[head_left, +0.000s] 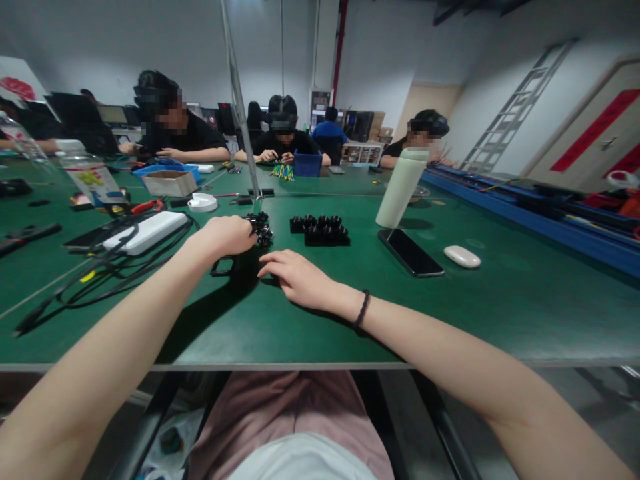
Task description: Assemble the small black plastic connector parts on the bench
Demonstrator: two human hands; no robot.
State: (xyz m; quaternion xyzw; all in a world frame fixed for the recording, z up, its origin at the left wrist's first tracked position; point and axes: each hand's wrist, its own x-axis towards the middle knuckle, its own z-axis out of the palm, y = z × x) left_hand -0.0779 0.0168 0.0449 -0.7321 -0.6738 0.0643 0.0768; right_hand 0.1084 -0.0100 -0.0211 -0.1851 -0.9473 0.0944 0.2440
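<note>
My left hand (227, 235) is raised a little over the green table (500, 300), fingers curled round a cluster of small black parts (262, 229) that sticks out to its right. A small black frame-like piece (223, 267) lies on the table just under that hand. My right hand (295, 275) rests palm down on the table beside it, fingers curved with their tips on the surface; nothing shows in it. A black band (362, 310) sits on my right wrist. A block of several black round parts (321, 229) stands just beyond both hands.
A black phone (410, 252), a white earbud case (462, 257) and a tall white bottle (401, 188) lie to the right. A white power bank (148, 231) with black cables (95, 273) is left. A metal pole (241, 107) rises ahead. Several people work at the far side.
</note>
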